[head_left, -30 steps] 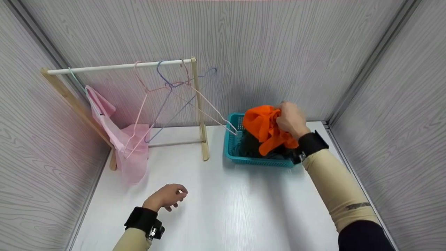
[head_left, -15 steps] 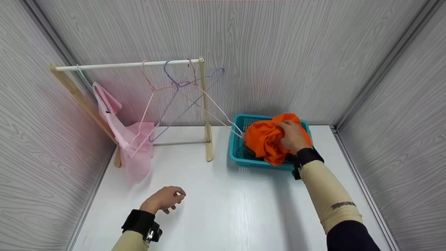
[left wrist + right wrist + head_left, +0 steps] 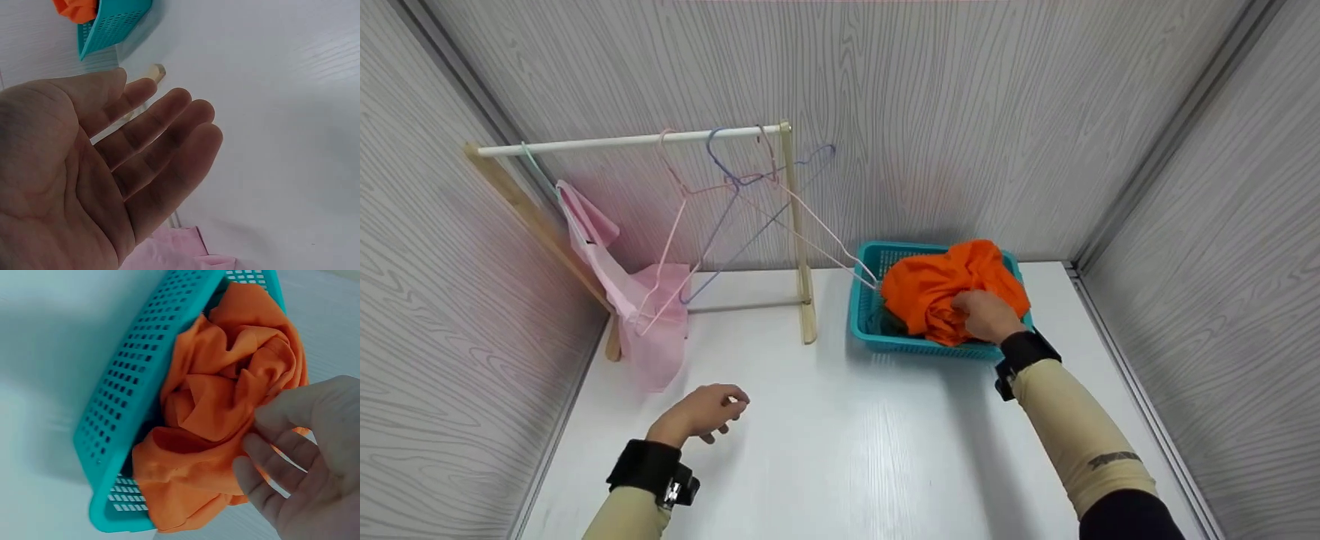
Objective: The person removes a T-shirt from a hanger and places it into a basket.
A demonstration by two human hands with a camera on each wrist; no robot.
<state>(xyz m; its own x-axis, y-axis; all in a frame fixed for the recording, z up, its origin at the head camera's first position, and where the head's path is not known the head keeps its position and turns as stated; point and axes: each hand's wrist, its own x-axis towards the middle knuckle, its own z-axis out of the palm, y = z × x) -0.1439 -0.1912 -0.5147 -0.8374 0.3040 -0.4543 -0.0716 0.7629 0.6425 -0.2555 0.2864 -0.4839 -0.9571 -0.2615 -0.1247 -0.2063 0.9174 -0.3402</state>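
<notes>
A crumpled orange cloth (image 3: 934,289) is heaped in the turquoise basket (image 3: 919,346), partly draped over its far right rim. At the cloth's near side is my right hand (image 3: 988,315). In the right wrist view, the thumb and loosely bent fingers of this hand (image 3: 320,461) lie right at the orange folds (image 3: 208,405), not curled round them. My left hand (image 3: 701,412) hovers over the near left of the table, fingers relaxed, holding nothing. Its bare palm (image 3: 50,169) shows in the left wrist view. Dark cloth (image 3: 889,324) peeks out below the orange one.
A wooden rack with a white rail (image 3: 622,140) stands back left. A pink garment (image 3: 652,300) hangs at its left end on a mint hanger (image 3: 536,166). Pink hangers (image 3: 671,232) and a blue hanger (image 3: 720,221) hang beside it; one pink hanger reaches the basket. Walls enclose the table.
The right hand lowered the bunched orange cloth into the basket, where it spread out. The hand then drew back towards me while the cloth stayed. The left hand shifted slightly left.
</notes>
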